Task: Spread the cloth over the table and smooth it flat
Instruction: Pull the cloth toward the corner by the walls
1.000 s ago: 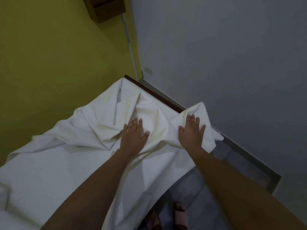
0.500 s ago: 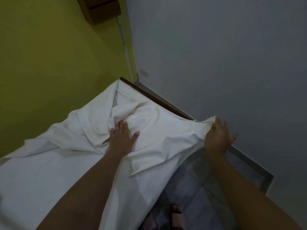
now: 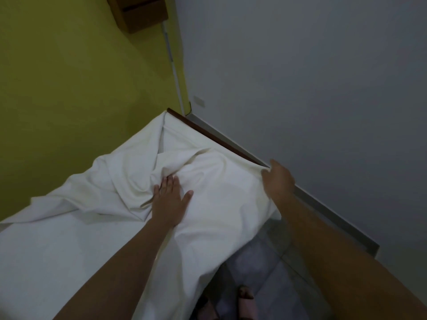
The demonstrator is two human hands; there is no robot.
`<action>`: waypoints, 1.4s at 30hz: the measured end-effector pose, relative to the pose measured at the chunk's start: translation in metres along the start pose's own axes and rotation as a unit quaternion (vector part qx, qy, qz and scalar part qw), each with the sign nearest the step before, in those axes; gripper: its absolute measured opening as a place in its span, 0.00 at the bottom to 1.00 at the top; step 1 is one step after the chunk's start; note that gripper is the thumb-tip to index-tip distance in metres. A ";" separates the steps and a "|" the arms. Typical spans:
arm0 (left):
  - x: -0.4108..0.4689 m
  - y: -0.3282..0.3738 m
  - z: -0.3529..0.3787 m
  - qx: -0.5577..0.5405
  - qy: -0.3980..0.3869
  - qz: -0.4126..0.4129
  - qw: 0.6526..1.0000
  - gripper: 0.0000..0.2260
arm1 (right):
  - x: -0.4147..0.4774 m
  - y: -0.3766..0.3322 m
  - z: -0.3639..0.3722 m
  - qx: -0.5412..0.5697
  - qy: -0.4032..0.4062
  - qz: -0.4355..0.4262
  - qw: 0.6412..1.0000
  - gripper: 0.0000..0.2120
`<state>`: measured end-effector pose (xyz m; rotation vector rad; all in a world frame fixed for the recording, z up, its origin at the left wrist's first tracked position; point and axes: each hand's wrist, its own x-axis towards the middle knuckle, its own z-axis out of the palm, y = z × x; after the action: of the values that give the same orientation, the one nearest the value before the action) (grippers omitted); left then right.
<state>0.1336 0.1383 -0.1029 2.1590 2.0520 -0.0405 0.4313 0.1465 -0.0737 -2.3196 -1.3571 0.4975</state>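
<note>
**Firmly pinned at the middle, pinched at the far corner**

Just now the white cloth (image 3: 219, 204) covers the table (image 3: 208, 133), of which only a dark wooden edge shows along the far side, close to the grey wall (image 3: 300, 65). The cloth is not flat. A knot of deep folds rises in the middle and runs back toward the table's far corner, and a long crease trails off to the left beside the yellow wall (image 3: 69, 88). The near side is smoother, and the cloth's front edge hangs over the table toward the tiled floor (image 3: 254, 262).

The left hand (image 3: 169, 199) lies palm down on the cloth, fingers straight and close together, thumb spread to the right. Its fingertips touch the foot of the bunched folds, so the rumpled part lies just beyond the hand and the smoother part beneath and behind it. It holds nothing; it only presses.

The right hand (image 3: 278, 179) is at the cloth's right end, by the table's far edge. The cloth draws to a point there, and the hand pinches that point between thumb and fingers. Most of the fingers are hidden behind the back of the hand. From that point the cloth's right edge drops off the table below the wrist.

A foot in a pink sandal (image 3: 247, 301) stands on the floor below.
</note>
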 end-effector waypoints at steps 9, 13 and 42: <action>0.009 0.018 -0.004 -0.012 0.085 0.094 0.992 0.33 | 0.006 0.014 0.015 -0.096 0.079 -0.061 0.990 0.12; 0.026 0.042 0.000 -0.014 0.098 0.103 0.990 0.31 | 0.014 0.024 0.025 -0.080 0.108 -0.096 0.986 0.12; 0.062 0.062 -0.006 0.003 0.127 0.075 0.989 0.28 | 0.084 -0.022 0.033 -0.117 0.043 -0.162 0.979 0.17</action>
<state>0.1987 0.1978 -0.0985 2.4238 2.0069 0.2612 0.4379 0.2356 -0.0995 -2.1989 -1.7873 0.1399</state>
